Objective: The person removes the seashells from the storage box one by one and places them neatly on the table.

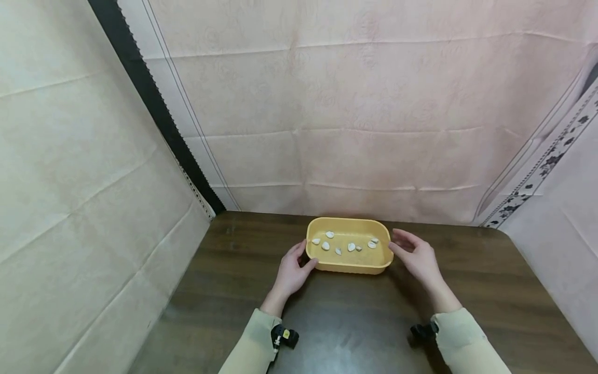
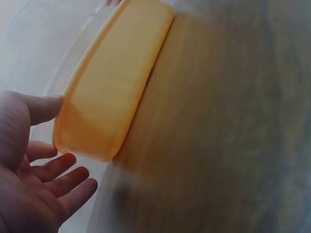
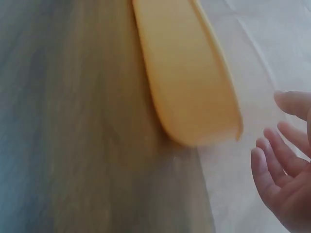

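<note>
A shallow yellow plastic tray (image 1: 349,267) with rounded corners lies on the table. Several small, whitish, shell-like pieces are scattered over its floor, among them one piece (image 1: 329,235) near the back. My left hand (image 1: 290,271) holds the tray's left end, thumb at the near corner and index finger on the end wall. In the left wrist view its other fingers (image 2: 80,194) are loosely bent, off the tray. Beside the right end is my right hand (image 1: 418,257), its fingers loosely bent. A gap shows between those fingers (image 3: 262,170) and the tray in the right wrist view.
The dark brown wooden table (image 1: 345,322) reaches back to a pale cloth wall (image 1: 374,104). More cloth hangs along the left side (image 1: 93,208) and the right side (image 1: 565,218). A small black camera is strapped to each wrist, over light green sleeves.
</note>
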Available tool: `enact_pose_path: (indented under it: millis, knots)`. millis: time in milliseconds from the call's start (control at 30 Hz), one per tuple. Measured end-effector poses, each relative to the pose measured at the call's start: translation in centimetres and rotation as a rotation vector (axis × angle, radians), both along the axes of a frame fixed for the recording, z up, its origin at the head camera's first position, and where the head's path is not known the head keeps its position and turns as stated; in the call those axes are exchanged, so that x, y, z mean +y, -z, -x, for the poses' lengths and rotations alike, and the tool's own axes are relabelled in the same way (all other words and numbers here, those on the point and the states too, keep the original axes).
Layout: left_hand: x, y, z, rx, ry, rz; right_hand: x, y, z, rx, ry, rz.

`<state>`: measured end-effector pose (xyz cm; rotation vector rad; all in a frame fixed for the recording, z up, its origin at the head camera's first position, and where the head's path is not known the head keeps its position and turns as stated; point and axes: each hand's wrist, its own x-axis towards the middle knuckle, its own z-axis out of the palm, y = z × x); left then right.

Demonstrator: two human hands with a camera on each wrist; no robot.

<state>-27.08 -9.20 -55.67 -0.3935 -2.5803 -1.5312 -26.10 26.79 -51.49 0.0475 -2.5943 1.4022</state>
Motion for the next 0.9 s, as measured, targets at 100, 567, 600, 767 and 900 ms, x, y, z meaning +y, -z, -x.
enact_pose_path:
  millis: [100, 567, 600, 767, 900]
  knots:
    - [0.0, 0.2, 0.0, 0.011, 0.005, -0.001, -1.3, -0.4, 0.9, 0.010, -0.043, -0.016]
    - [0.1, 0.6, 0.2, 0.019, 0.014, -0.004, -6.0, 0.2, 4.5, -0.083, -0.218, -0.025]
    - [0.1, 0.6, 0.2, 0.019, 0.014, -0.004, -6.1, 0.3, 4.6, -0.085, -0.229, -0.031]
    - [0.1, 0.5, 0.1, 0.017, 0.008, -0.007, -6.8, 0.6, 5.2, -0.066, -0.264, -0.074]
    - [0.2, 0.5, 0.0, 0.021, 0.006, -0.013, -7.4, 0.8, 5.5, -0.099, -0.248, -0.121]
